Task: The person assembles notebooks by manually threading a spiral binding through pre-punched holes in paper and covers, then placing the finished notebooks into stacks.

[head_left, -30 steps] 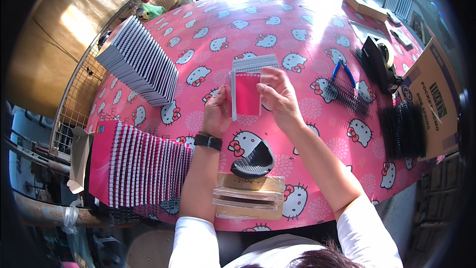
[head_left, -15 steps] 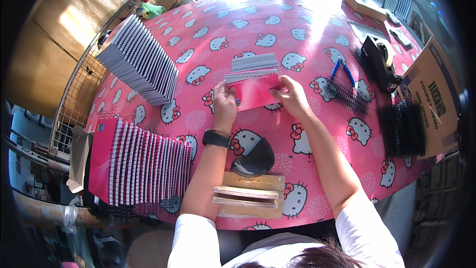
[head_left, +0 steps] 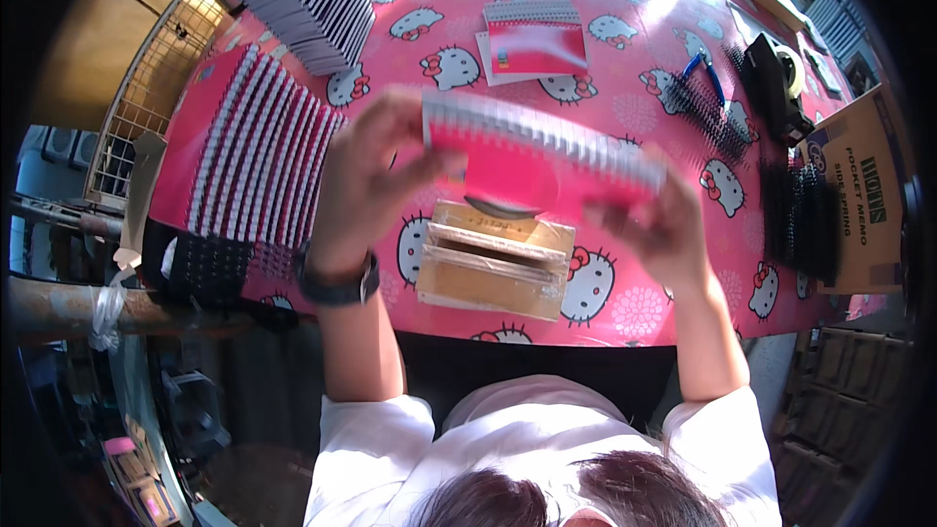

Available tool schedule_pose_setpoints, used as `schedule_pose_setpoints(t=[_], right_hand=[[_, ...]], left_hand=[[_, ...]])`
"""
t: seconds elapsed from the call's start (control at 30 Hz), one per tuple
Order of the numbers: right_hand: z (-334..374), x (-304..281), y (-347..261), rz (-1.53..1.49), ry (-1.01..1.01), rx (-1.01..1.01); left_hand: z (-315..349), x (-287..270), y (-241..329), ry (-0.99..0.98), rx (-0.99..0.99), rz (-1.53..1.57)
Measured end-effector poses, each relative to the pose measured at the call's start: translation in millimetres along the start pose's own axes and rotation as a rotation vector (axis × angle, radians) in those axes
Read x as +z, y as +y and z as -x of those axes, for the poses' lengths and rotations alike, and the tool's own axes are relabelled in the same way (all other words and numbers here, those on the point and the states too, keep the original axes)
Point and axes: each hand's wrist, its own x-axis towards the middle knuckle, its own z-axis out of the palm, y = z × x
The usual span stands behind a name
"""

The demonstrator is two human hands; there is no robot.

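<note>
A pink-covered memo pad [head_left: 508,171] is raised in front of me, blurred by motion. Its pale edge with a row of punched holes faces away from me, slanting down to the right. My left hand [head_left: 376,176] grips its left end, thumb across the cover. At the other end, my right hand [head_left: 659,229] pinches the right corner. Beyond it on the table lie more pink memo pads [head_left: 537,47], with white sheets jutting out beneath. Under the held pad sits a slotted wooden block [head_left: 493,288]; a dark rounded object behind the block is mostly hidden.
At left stand a row of pink pads [head_left: 259,151] and a tall stack of white pads [head_left: 303,15]. To the right are blue-handled pliers [head_left: 717,83], black spiral coils [head_left: 795,224], a black tape dispenser [head_left: 771,88] and a cardboard box [head_left: 864,195].
Both hands have come toward my body, lifting a memo pad off the table and tilting it. Other pads stay behind on the cloth. The whole view has shifted, showing more of my lap.
</note>
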Motion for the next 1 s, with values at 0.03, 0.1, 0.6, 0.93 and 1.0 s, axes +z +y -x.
schedule_pose_setpoints(t=[0.03, 0.1, 0.6, 0.93, 1.0], right_hand=[[18, 2, 5, 0.043, -0.066, -0.021], [38, 11, 10, 0.129, -0.056, -0.013], [55, 62, 42, -0.256, 0.097, 0.055], [-24, -167, 95, 1.153, 0.355, -0.011], [-30, -169, 106, 1.343, 0.199, 0.102]], left_hand=[[17, -2, 2, -0.028, 0.02, -0.041], [44, -5, -3, -0.095, 0.061, -0.113], [99, 57, -44, 0.358, -0.208, 0.282], [94, 72, -48, 0.49, -0.233, 0.255], [99, 67, -53, 0.496, -0.21, 0.232]])
